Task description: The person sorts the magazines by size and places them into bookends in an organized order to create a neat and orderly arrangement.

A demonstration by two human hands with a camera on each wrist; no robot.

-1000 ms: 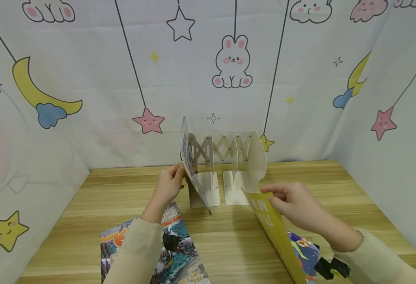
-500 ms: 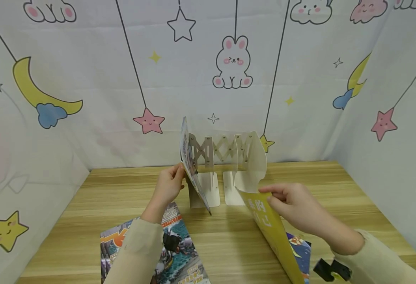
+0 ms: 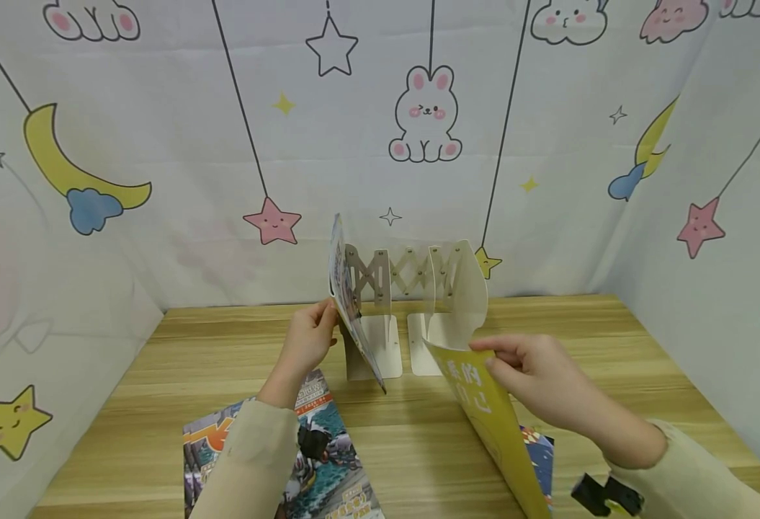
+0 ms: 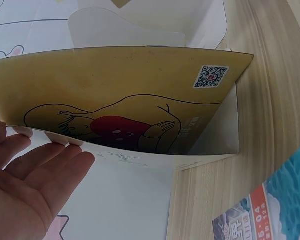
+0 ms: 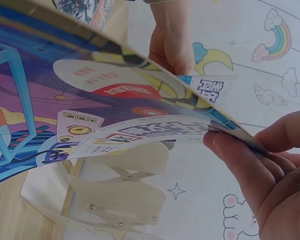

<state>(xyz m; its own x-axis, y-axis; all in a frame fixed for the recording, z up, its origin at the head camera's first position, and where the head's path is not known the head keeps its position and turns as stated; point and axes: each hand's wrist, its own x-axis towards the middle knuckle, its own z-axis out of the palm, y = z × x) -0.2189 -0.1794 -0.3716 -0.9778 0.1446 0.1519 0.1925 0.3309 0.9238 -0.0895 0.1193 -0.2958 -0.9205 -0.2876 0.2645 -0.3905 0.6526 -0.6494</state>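
Observation:
My left hand [image 3: 308, 335] grips the edge of a magazine [image 3: 347, 310] standing at the left end of the metal bookend [image 3: 408, 288]. In the left wrist view the fingers [image 4: 55, 175] lie along a pale edge beside its yellow cover [image 4: 125, 75]; whether they hold the bookend's panel too, I cannot tell. With thumb and fingers my right hand [image 3: 542, 375] pinches a second magazine [image 3: 483, 411] by its upper edge. This one is yellow on the side facing me, with a colourful blue and purple cover [image 5: 35, 110] in the right wrist view, and it bends between hand and lower end.
Overlapping magazines [image 3: 328, 447] lie at the front left of the wooden table [image 3: 412, 447], partly under my left forearm. The bookend has several upright panels joined by crossing bars. A printed cloth [image 3: 276, 158] hangs close behind it.
The yellow magazine in my right hand has swung to the left, and less of its blue cover shows. My right hand has shifted slightly left; the left hand stays where it was.

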